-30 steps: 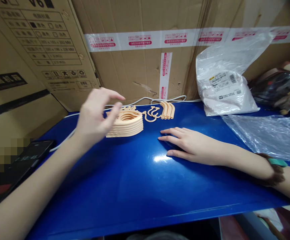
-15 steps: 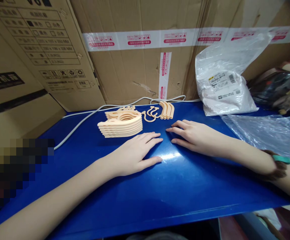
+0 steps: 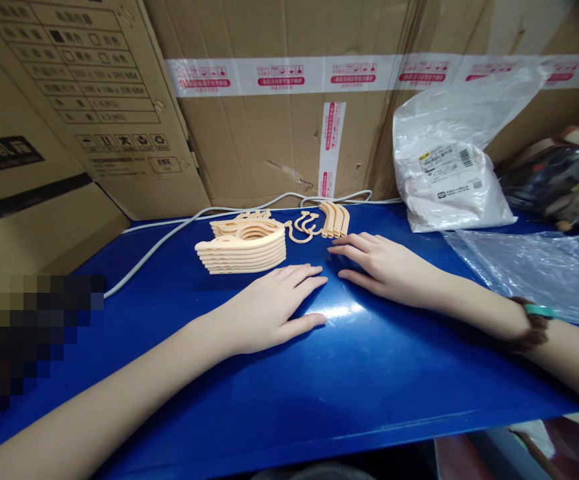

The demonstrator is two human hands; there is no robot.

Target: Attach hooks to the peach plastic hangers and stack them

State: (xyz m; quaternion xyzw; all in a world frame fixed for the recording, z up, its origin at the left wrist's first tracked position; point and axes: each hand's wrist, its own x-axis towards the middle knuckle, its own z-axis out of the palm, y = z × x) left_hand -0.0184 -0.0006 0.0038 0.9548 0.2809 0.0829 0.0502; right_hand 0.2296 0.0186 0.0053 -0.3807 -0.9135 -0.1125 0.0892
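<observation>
Walling off the back of the blue table (image 3: pixel 294 400) is a big cardboard box (image 3: pixel 269 140) with white-and-red tape across it, and another printed carton (image 3: pixel 29 113) leans in on the left; can't see inside either. Over on the right there's a white plastic bag (image 3: pixel 449 193) with a shipping label, bulging with something, no clue what. In front of it lies some crinkly clear plastic (image 3: pixel 544 273), could be a flat bag or just a sheet.

Now the beige stuff. A neat stack of hangers (image 3: pixel 242 257) sits left of centre, with loose hooks (image 3: pixel 296 239) just right of it and a row of curved pieces (image 3: pixel 336 220) next to those.

Left hand (image 3: pixel 264 310) is palm down just in front of the stack, fingers lying loosely together and pointing right, thumb well apart. Knuckles are super close to the bottom hanger, but I can't tell if they touch. Right hand (image 3: pixel 384 270) is palm down too, fingers slightly spread and a bit bent, thumb off to the side. Its fingertips are right by the near ends of those curved pieces; touching or not, I honestly can't tell.
</observation>
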